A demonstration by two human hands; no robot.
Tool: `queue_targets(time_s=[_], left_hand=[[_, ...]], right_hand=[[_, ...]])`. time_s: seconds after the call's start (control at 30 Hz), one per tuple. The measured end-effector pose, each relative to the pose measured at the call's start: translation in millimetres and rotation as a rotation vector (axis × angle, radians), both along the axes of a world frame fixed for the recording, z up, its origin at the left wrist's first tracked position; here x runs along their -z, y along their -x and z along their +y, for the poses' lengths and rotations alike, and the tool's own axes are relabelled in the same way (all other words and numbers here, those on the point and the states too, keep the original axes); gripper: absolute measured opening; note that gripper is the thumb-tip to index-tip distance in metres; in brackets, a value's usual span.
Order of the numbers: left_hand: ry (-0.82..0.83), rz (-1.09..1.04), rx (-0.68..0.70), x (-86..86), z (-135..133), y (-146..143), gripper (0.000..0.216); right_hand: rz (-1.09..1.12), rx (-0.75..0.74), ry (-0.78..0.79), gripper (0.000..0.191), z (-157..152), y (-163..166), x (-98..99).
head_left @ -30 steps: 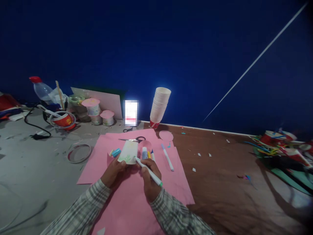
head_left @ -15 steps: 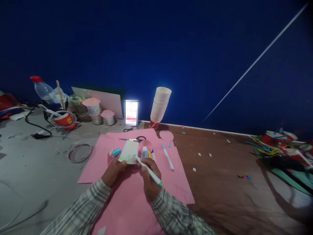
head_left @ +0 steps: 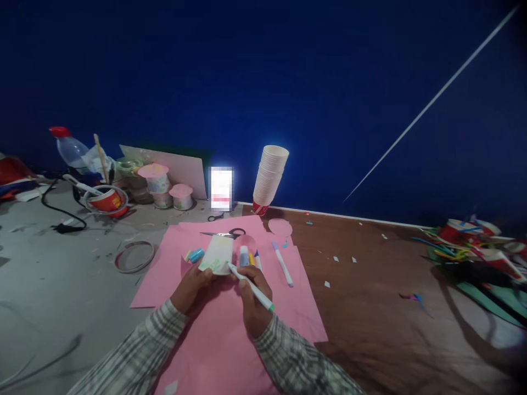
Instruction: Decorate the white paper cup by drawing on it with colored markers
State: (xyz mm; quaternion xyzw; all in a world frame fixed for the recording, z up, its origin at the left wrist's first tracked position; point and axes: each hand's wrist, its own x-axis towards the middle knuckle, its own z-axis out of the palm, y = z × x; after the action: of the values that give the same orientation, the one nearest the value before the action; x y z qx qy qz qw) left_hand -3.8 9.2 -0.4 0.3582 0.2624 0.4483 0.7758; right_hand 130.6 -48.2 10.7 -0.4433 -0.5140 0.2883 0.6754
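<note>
My left hand [head_left: 192, 285] grips a white paper cup [head_left: 217, 255] lying on its side, with faint green marks near its rim. My right hand [head_left: 252, 304] pinches a white marker with a green end [head_left: 251, 287]; its tip touches the cup's lower edge. Both hands hover over a pink paper sheet [head_left: 197, 340] spread on the floor. Right behind the cup lie several markers [head_left: 247, 257] and small coloured pieces [head_left: 194, 255].
Scissors [head_left: 224, 234], a loose blue-capped marker [head_left: 282, 264] and a pink paper disc [head_left: 280, 227] rest on the pink sheet. A stack of white cups [head_left: 269, 178] stands by the blue wall. Tape ring [head_left: 134, 256], decorated cups [head_left: 158, 185], red cup [head_left: 106, 201] at left; craft scraps [head_left: 473, 247] at right.
</note>
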Motion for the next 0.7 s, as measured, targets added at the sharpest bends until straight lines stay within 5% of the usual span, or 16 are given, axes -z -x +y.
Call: queue_targets(time_s=[0.7], left_hand=[[0.0, 0.012, 0.022, -6.9, -2.0, -0.6, 0.049]], right_hand=[[0.057, 0.027, 0.033, 0.018, 0.1, -1.8, 7.2]])
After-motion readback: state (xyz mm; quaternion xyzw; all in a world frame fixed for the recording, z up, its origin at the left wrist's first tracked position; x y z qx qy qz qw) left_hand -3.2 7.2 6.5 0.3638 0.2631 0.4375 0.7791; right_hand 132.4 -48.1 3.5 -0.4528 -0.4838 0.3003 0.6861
